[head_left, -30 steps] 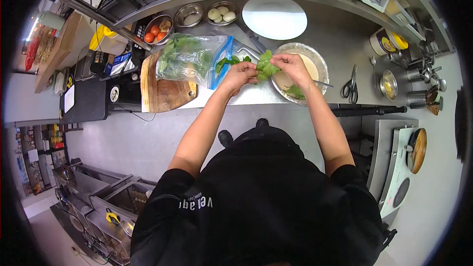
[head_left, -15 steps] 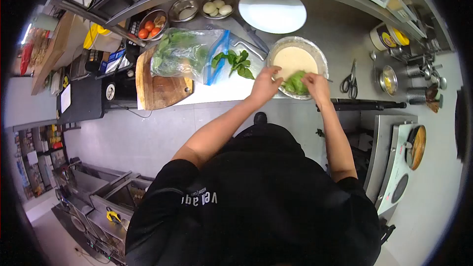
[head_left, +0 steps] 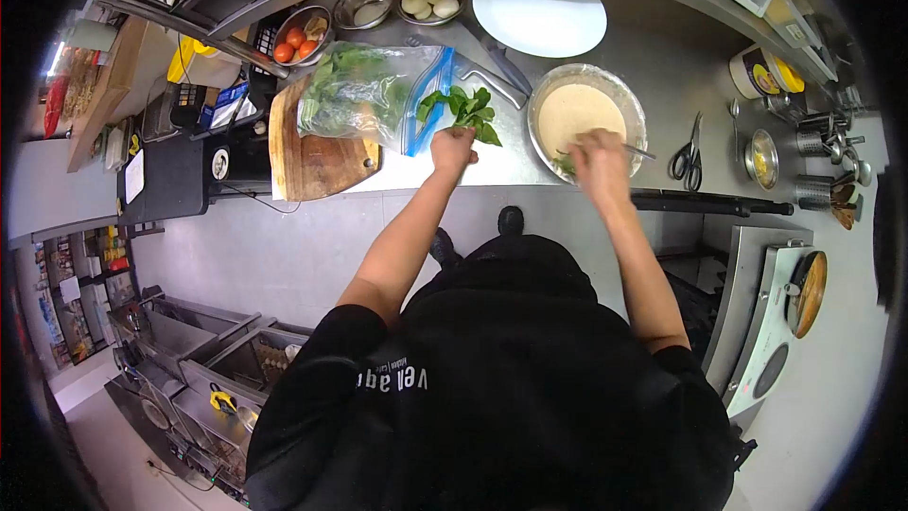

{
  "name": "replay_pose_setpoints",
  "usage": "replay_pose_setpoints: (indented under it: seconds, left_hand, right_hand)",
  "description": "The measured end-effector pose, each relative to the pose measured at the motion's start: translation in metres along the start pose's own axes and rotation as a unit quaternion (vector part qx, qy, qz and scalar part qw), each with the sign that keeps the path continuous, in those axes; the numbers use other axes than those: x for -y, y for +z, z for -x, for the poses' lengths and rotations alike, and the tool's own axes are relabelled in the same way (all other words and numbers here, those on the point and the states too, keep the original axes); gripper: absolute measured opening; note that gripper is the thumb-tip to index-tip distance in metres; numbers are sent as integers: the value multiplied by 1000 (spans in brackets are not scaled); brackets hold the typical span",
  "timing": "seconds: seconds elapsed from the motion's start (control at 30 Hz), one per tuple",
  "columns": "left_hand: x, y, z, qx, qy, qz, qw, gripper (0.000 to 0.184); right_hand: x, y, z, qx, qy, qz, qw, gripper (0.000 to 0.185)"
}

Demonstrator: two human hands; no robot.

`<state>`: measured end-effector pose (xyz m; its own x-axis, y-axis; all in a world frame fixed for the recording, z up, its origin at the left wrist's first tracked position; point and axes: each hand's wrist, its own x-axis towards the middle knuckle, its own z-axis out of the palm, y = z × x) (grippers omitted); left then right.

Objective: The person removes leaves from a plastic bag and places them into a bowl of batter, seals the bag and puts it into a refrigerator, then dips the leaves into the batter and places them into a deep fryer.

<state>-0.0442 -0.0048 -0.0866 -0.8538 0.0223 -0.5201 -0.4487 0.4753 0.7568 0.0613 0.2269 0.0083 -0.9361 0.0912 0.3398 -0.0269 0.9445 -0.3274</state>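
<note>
My left hand (head_left: 454, 152) is closed at the near end of a bunch of leafy greens (head_left: 473, 115), its fingertips pinched on the stems. The leaves lie on the counter beside the open edge of a zip bag of greens (head_left: 364, 95). Over the near side of a metal bowl of pale batter (head_left: 577, 114), my right hand (head_left: 602, 166) is closed and a little blurred. A green leaf (head_left: 565, 163) pokes out under its fingers, partly hidden by them. A thin metal handle (head_left: 640, 151) rests across the bowl's right rim.
A wooden cutting board (head_left: 322, 166) lies under the bag. Behind stand bowls of tomatoes (head_left: 295, 38) and peeled onions or eggs (head_left: 430, 5), plus a white plate (head_left: 539, 9). A knife (head_left: 506, 66) is left of the batter; scissors (head_left: 689, 156) lie to its right.
My left hand has left the bowl and moved left to the leafy greens. My right hand stays over the bowl, now covering most of the green leaf. The view has shifted slightly.
</note>
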Motion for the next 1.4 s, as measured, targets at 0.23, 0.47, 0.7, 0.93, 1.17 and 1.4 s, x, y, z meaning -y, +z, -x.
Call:
replay_pose_setpoints:
  seconds: [0.23, 0.47, 0.7, 0.93, 1.17, 1.4]
  left_hand:
    - [19, 11, -4, 1, -12, 299, 954, 18]
    - [25, -24, 11, 50, 43, 266, 962, 16]
    - [18, -45, 20, 114, 42, 286, 950, 14]
    - [18, -54, 21, 105, 49, 274, 955, 15]
    - [26, -65, 48, 41, 58, 294, 953, 12]
    - [29, -87, 51, -44, 101, 280, 954, 25]
  right_hand:
    - [69, 90, -23, 122, -11, -250, 960, 13]
    - [80, 117, -36, 204, 73, -363, 906, 25]
    - [77, 123, -42, 308, 222, -520, 765, 25]
    - [73, 126, -40, 256, 344, -618, 659, 20]
    - [92, 143, -69, 283, 314, -592, 686, 22]
    - [103, 119, -65, 325, 227, -536, 745, 22]
